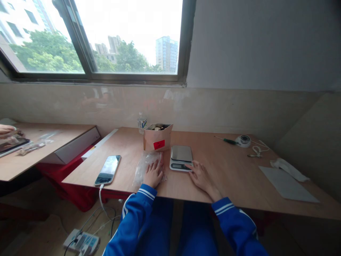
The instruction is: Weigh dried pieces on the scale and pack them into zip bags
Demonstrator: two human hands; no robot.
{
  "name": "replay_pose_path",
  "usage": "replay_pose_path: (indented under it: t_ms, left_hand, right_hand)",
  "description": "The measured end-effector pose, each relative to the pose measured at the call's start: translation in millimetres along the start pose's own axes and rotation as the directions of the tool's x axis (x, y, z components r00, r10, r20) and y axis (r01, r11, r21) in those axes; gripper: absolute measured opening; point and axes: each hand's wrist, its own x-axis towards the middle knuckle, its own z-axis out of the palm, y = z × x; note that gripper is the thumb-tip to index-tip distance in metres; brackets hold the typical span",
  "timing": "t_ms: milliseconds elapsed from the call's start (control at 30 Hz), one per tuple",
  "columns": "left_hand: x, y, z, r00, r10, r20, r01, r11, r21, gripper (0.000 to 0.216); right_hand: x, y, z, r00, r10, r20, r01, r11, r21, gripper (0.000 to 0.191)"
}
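My left hand (153, 174) lies flat, fingers stretched out, on a clear plastic bag (140, 169) near the table's front edge. Touching the front panel of a small digital scale (181, 153), beside its display, is the index finger of my right hand (199, 175); the other fingers rest loosely and hold nothing. The metal weighing plate carries nothing. Just behind the plastic bag stands an open kraft paper pouch (153, 137) with a red label; pale and dark pieces show at its mouth, too small to name.
A phone (108, 170) on a charging cable lies left. Behind the pouch stands a plastic bottle (141, 122). To the right are a screwdriver (229, 141), a white dome camera (243, 140) with its cable, a white sheet (287, 185) and a cloth (289, 169). Another person's hand (6, 128) shows far left.
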Motion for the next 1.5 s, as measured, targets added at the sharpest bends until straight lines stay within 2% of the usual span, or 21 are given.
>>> replay_pose_path:
  t_ms: [133,267,367,467,533,600,700,833,933,1000,1067,1167,1233,1300,1400,1433,1500]
  left_hand:
    - [-4,-14,-4,0.999,0.000,-0.032,0.002,0.999,0.049,0.046]
    - [-7,-15,-7,0.999,0.001,-0.036,0.001,0.997,0.078,0.046]
    - [-7,-14,-6,0.999,0.008,-0.036,-0.005,0.997,0.078,0.047]
    - [-7,-15,-5,0.999,0.009,-0.044,-0.006,0.997,0.074,0.046]
    - [-7,-16,-4,0.999,0.014,-0.045,-0.011,0.997,0.072,0.046]
    - [-8,-16,-4,0.999,0.019,-0.046,-0.016,0.998,0.066,0.046]
    - [-8,-17,-4,0.997,0.035,-0.070,-0.033,0.999,0.038,0.046]
    - [-10,-15,-11,0.973,0.113,-0.203,-0.123,0.991,-0.042,0.047]
    - [-13,-4,-33,0.930,0.115,-0.349,-0.161,0.981,-0.104,0.041]
    - [-15,10,-61,0.888,0.100,-0.449,-0.182,0.973,-0.143,0.037]
    - [-13,28,-98,0.828,0.089,-0.553,-0.234,0.952,-0.199,0.032]
    - [11,50,-154,0.690,0.057,-0.721,-0.327,0.914,-0.240,0.025]
    - [42,56,-179,0.662,0.064,-0.747,-0.328,0.921,-0.211,0.024]
    - [78,53,-190,0.698,0.116,-0.707,-0.301,0.943,-0.142,0.024]
    - [124,43,-186,0.813,0.163,-0.559,-0.232,0.971,-0.055,0.024]
    - [133,39,-183,0.846,0.166,-0.507,-0.211,0.977,-0.033,0.024]
    - [142,36,-175,0.881,0.187,-0.436,-0.188,0.981,0.040,0.024]
  right_hand:
    - [1,2,3,0.999,0.022,0.040,-0.021,0.999,-0.026,0.035]
    - [2,-4,3,0.994,0.097,0.041,-0.096,0.995,-0.030,0.035]
    - [3,1,5,0.996,0.078,0.049,-0.078,0.997,-0.019,0.036]
    - [1,34,7,0.985,0.144,-0.094,-0.148,0.988,-0.034,0.040]
    - [-2,70,7,0.921,0.287,-0.263,-0.320,0.943,-0.091,0.045]
    - [-6,108,5,0.849,0.403,-0.342,-0.478,0.862,-0.170,0.047]
    - [-11,145,0,0.845,0.473,-0.249,-0.530,0.801,-0.279,0.040]
    - [-12,150,-3,0.846,0.478,-0.237,-0.533,0.766,-0.359,0.033]
    - [-11,146,-2,0.841,0.480,-0.251,-0.541,0.751,-0.379,0.031]
    - [-11,147,0,0.842,0.477,-0.252,-0.539,0.753,-0.377,0.031]
    - [-11,149,1,0.843,0.473,-0.257,-0.538,0.760,-0.365,0.031]
    - [-11,151,1,0.840,0.470,-0.272,-0.541,0.765,-0.349,0.031]
    - [-11,150,0,0.836,0.477,-0.273,-0.548,0.763,-0.344,0.031]
    - [-11,148,0,0.828,0.493,-0.268,-0.560,0.755,-0.342,0.030]
    - [-10,146,-1,0.818,0.511,-0.266,-0.575,0.743,-0.342,0.030]
    - [-10,145,-1,0.817,0.512,-0.266,-0.576,0.742,-0.343,0.029]
    - [-9,145,-1,0.815,0.514,-0.267,-0.579,0.739,-0.344,0.029]
